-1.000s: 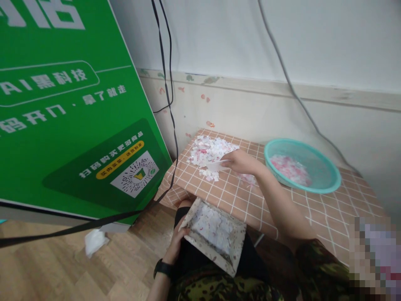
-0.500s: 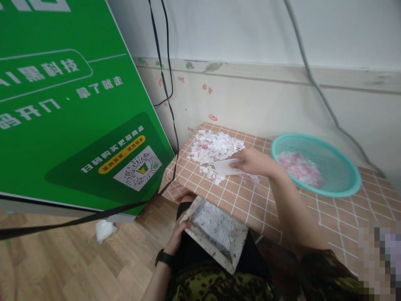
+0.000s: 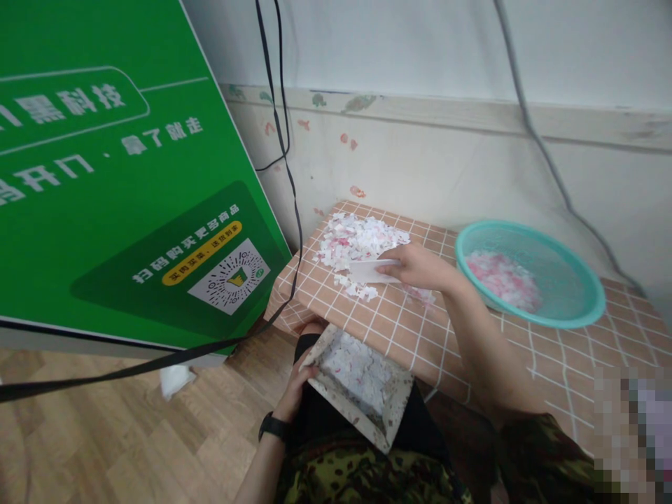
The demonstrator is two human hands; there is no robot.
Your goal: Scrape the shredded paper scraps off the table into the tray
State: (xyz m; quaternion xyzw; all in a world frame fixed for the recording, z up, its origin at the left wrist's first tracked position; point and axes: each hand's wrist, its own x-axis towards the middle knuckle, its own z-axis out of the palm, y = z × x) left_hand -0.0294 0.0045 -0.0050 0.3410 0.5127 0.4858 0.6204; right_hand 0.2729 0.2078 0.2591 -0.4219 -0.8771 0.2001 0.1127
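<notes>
My right hand [image 3: 414,266] is closed on a flat white scraper-like piece [image 3: 370,271], held low over the table at the near edge of a pile of white and pink paper scraps [image 3: 362,234]. A few scraps lie loose in front of it. Down by my lap, my left hand [image 3: 300,378] grips the left rim of a shallow, stained rectangular tray [image 3: 402,413]. Pale scraps [image 3: 357,367] cover the tray's bottom. The tray tilts over my legs, just under the table's front edge.
A turquoise plastic basket [image 3: 582,294] with pink and white scraps stands on the right of the checked tabletop [image 3: 386,325]. At left is a green cabinet [image 3: 131,210], with a black strap [image 3: 295,203] hanging before it. White plastic [image 3: 176,380] lies on the floor.
My right hand has shifted slightly left with the white piece, which now lies flatter along the pile's near edge. The tray in my left hand stays nearly where it was.
</notes>
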